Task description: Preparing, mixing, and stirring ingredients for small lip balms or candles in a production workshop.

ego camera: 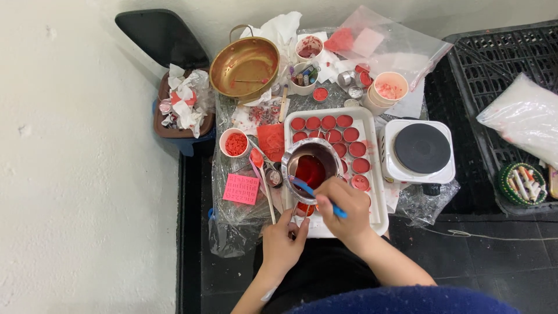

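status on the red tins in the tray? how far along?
Done: about a dozen small tins on the white tray already hold red fill. In hand: the right hand holds a blue stick in the metal pot of red liquid, and the left hand steadies it. Left: the pot isn't empty; unfilled tins aren't visible.

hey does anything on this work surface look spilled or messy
Yes. Red flecks and smears dot the clear plastic sheet left of the white tray, and crumpled red-stained tissues overflow the brown bin. The small metal pouring pot of red liquid shows no spill.
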